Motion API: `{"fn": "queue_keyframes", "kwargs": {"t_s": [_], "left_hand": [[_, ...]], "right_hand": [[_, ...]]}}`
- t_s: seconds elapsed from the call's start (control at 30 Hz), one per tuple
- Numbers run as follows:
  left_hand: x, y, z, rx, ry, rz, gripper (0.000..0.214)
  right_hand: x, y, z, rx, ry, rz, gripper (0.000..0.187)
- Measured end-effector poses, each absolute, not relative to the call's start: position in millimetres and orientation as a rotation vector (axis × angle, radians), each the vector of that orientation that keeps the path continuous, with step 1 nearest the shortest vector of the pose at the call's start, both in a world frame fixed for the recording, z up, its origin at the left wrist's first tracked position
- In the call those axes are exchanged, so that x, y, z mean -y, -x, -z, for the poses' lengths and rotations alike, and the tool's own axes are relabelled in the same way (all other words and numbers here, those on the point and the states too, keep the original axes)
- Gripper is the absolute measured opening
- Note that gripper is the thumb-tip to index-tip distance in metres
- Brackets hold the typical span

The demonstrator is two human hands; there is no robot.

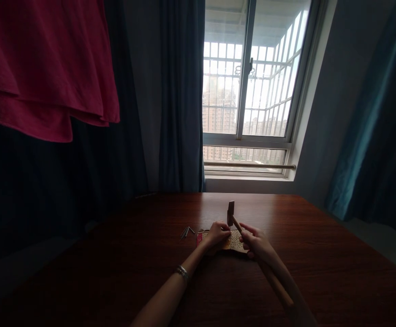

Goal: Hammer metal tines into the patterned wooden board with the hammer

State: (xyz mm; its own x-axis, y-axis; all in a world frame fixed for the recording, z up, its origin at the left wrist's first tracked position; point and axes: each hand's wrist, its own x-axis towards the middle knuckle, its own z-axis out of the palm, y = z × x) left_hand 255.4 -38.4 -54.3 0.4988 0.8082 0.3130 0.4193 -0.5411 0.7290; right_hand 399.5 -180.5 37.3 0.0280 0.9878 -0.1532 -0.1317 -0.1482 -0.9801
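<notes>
Wooden block (235, 245) lies beneath left fingers (222, 229); right fingers (251, 240) grip hammer (231, 212) above.

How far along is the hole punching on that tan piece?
Done: many small holes dot the tan piece. In hand: the left hand steadies it beneath the hammer held in the right hand. Left: the unpunched area is too dim to judge.

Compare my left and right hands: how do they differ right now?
The left hand pinches a small item on the perforated board; the right hand grips the hammer by its handle. A bracelet sits behind the left hand; none shows behind the right hand. Both meet over the perforated board.
</notes>
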Motion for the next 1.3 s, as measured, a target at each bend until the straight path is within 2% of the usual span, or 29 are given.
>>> {"fn": "queue_keyframes", "kwargs": {"t_s": [0.7,1.3], "left_hand": [[39.6,-252.1,52.4,-0.954,-2.175,-0.890,0.021],[36.7,-252.1,55.9,-0.957,-2.151,-0.871,0.021]], "right_hand": [[177.0,-409.0,-29.8,0.906,1.110,-1.297,0.068],[178.2,-408.7,-26.4,0.946,1.151,-1.283,0.061]]}}
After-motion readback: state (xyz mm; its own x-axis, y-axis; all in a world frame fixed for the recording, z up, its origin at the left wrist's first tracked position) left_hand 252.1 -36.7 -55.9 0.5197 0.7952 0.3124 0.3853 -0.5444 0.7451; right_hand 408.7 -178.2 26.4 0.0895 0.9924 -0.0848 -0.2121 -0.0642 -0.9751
